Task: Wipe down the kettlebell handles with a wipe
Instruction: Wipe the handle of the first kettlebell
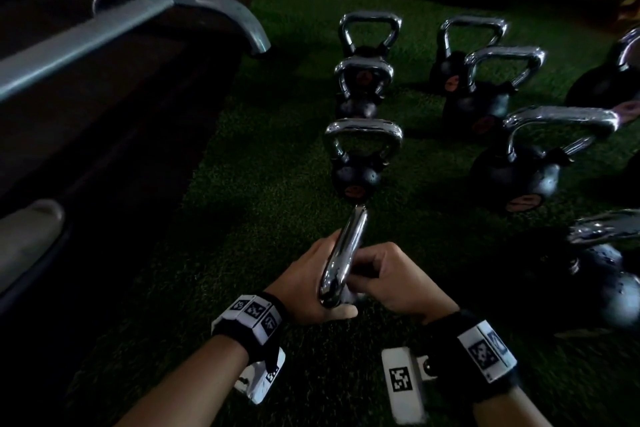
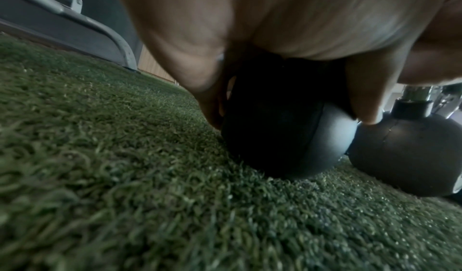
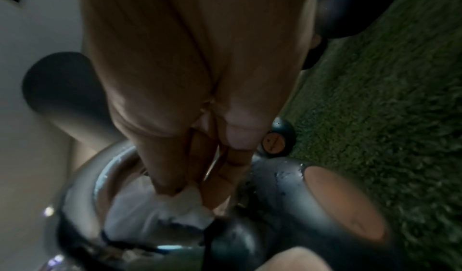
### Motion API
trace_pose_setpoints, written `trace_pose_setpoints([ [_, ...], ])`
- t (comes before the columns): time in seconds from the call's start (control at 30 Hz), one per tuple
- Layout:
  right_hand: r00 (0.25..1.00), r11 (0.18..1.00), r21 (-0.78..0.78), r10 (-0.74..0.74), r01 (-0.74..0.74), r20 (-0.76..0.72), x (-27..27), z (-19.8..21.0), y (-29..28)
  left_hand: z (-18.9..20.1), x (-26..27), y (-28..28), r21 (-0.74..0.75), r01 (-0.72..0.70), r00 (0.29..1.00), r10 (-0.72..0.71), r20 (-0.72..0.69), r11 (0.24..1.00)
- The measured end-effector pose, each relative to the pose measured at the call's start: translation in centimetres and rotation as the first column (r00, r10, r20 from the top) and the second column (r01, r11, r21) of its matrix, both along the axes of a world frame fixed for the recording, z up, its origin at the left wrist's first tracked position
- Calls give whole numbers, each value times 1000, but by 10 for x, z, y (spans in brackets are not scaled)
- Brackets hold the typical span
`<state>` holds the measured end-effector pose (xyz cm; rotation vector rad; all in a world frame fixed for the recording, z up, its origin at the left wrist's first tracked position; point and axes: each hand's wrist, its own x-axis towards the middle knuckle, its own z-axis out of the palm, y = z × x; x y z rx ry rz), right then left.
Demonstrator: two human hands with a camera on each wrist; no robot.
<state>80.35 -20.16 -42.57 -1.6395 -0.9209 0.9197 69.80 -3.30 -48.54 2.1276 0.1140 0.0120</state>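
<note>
Far to my left a grey machine frame (image 1: 131, 7) stands at the edge of the green turf (image 1: 242, 218), clear of the work. Nearer in, my left hand (image 1: 304, 288) is curled round the chrome handle (image 1: 343, 260) of the nearest kettlebell (image 2: 287, 137), steadying it; the left wrist view shows its black ball resting on the turf under my palm, just beside the ball of the next kettlebell (image 2: 405, 156). So my left grip is closed on that handle.

My right hand (image 1: 391, 277) sits against the other side of the same handle, fingers bent. The right wrist view shows those fingers pinching a bunched white wipe (image 3: 180, 202) and pushing it into the inside of the handle loop. That grip is narrow, closed on the wipe.

Ahead of my hands stands a column of three small kettlebells (image 1: 363, 152), and to the right of it a second column of larger ones (image 1: 519, 163), with more at the right edge (image 1: 602, 274). All stand upright on the turf, none touched by me.

I judge the job to be in progress: one handle is under the wipe now. Some of the bells on the right show droplets on their black bodies, but I cannot tell from that which handles are done. Whatever has not been wiped across those columns is what remains.
</note>
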Motion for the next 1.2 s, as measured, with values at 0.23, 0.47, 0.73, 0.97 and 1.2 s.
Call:
trace_pose_setpoints([
  [0.23,663,918,209,-73,336,-745,-31,-27,-3,12,1,-7,-24,29,992,-26,120,999],
  [0.47,489,786,146,-217,601,-845,-42,-32,14,25,-1,-10,3,84,979,-83,185,996],
  [0.73,605,643,149,-581,751,-544,-36,-18,17,26,0,-14,34,28,985,-33,169,999],
  [0.97,613,591,185,-698,785,-369,-37,-8,15,27,-4,-14,27,19,988,-23,152,999],
  [1.2,506,492,122,-849,862,-154,-20,-3,26,21,-4,-12,10,-19,998,18,61,1000],
])
